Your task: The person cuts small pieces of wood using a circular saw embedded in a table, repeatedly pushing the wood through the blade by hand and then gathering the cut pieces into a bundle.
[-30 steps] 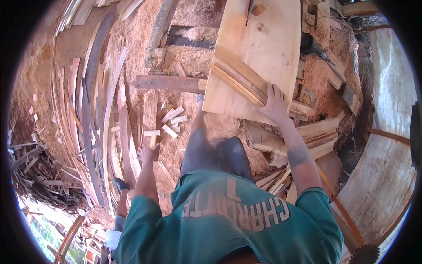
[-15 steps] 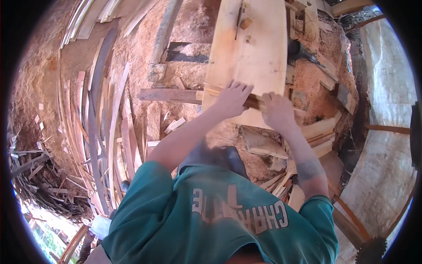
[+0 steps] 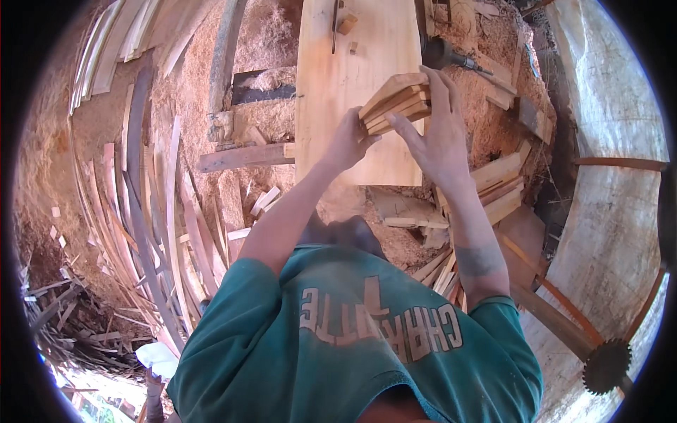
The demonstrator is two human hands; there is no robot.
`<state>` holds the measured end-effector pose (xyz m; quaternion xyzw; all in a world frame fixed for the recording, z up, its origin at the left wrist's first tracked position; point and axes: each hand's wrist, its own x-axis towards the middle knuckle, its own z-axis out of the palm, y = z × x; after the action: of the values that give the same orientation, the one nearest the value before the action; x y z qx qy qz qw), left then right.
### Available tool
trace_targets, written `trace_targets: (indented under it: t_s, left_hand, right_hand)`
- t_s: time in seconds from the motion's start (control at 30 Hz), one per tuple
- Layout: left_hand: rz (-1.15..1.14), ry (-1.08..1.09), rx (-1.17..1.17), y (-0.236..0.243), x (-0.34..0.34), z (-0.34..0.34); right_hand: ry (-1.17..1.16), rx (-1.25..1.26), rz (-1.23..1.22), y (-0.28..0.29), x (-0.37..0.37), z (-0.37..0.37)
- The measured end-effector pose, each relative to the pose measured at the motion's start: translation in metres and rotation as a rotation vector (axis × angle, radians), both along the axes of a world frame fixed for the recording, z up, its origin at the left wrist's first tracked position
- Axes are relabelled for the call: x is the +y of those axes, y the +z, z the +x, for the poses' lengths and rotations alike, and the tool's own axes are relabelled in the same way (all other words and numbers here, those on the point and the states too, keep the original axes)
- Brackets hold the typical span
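Note:
A stack of several short, flat wooden pieces point(image 3: 395, 102) is tilted up over a wide pale plank point(image 3: 328, 141) at the top centre. My left hand point(image 3: 352, 137) grips the stack's left end, thumb along the lower side. My right hand point(image 3: 434, 130) wraps round the right end, fingertips over the top edge and thumb against the lower edge. Small wooden blocks point(image 3: 348, 25) and a thin dark strip point(image 3: 333, 35) lie at the plank's far part. A dark tool point(image 3: 441, 53) with a metal tip lies just right of the plank.
Long loose strips point(image 3: 169, 211) and sawdust cover the ground at left. Short offcuts point(image 3: 263, 202) lie below a crosspiece point(image 3: 240, 158). Stacked boards point(image 3: 501, 190) lie right of me. A toothed circular blade point(image 3: 606, 366) is at the lower right, beside large pale sheets point(image 3: 613, 84).
My left hand has come up from beside my leg onto the pieces. Both hands have turned the stack from lying slanted on the plank to a raised, tilted position.

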<state>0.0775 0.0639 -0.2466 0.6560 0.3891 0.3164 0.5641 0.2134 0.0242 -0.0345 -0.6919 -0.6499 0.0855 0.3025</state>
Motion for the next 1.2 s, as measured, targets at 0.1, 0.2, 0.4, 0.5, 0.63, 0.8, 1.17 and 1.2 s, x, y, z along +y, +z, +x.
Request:
trace_targets:
  t_s: [0.1,0.2,0.4,0.5,0.63,0.8,1.17,1.2]
  left_hand:
    - [-0.077,0.021,-0.090,-0.001,-0.005,-0.006]
    - [0.090,0.026,0.057,-0.007,-0.006,-0.008]
    - [0.357,0.140,0.198,-0.028,-0.018,0.003]
    - [0.272,0.072,0.093,-0.019,-0.012,0.005]
    - [0.512,-0.100,0.438,0.023,0.006,-0.017]
    - [0.720,-0.248,0.847,-0.026,0.015,-0.029]
    - [0.863,-0.239,0.849,-0.076,-0.003,-0.025]
    - [0.802,-0.256,0.839,-0.077,-0.006,-0.024]
  right_hand:
    - [0.026,-0.011,-0.029,-0.007,0.004,-0.008]
    - [-0.038,-0.041,0.065,-0.015,0.000,-0.018]
    - [-0.098,0.112,0.159,-0.032,-0.009,-0.037]
    - [-0.164,0.200,0.079,-0.034,-0.018,-0.027]
    - [-0.464,0.426,-0.033,-0.032,-0.028,0.027]
    - [-0.337,0.010,-0.349,-0.105,-0.055,0.052]
    - [0.162,-0.442,-0.350,-0.280,-0.053,0.042]
    - [0.180,-0.445,-0.359,-0.275,-0.055,0.044]
